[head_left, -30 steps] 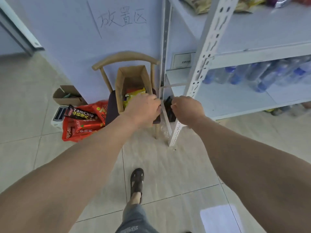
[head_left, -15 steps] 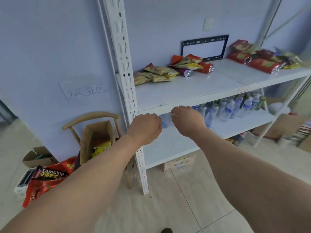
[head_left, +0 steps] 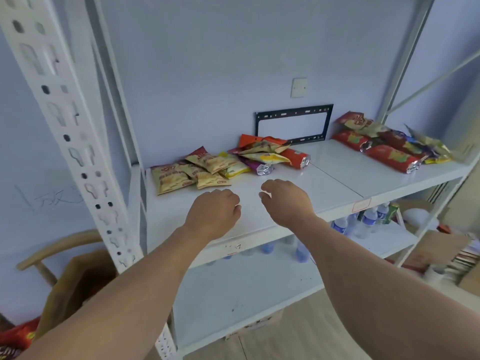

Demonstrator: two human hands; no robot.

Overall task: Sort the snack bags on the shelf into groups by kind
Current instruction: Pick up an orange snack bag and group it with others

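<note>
On the white shelf (head_left: 337, 175), several yellow snack bags (head_left: 192, 171) lie at the back left. Beside them a mixed pile (head_left: 262, 152) holds orange, yellow and purple bags and a red tube pack (head_left: 296, 157). A further pile of red tube packs and assorted bags (head_left: 389, 146) sits at the right end. My left hand (head_left: 214, 213) hovers over the shelf's front part with fingers loosely curled and holds nothing. My right hand (head_left: 285, 201) is next to it, fingers relaxed and slightly bent, also without anything in it. Both hands are short of the bags.
A perforated white upright (head_left: 67, 131) stands at the left. Water bottles (head_left: 363, 222) fill the lower shelf. A wooden chair (head_left: 52, 248) with a brown paper bag (head_left: 75, 287) stands at lower left, a red snack bag (head_left: 15, 339) on the floor. A black bracket (head_left: 293, 123) hangs on the wall.
My view has risen from the floor and chair to the snack shelf. Both hands came up from the lower shelf edge to above the upper shelf, and the right hand's fingers have loosened.
</note>
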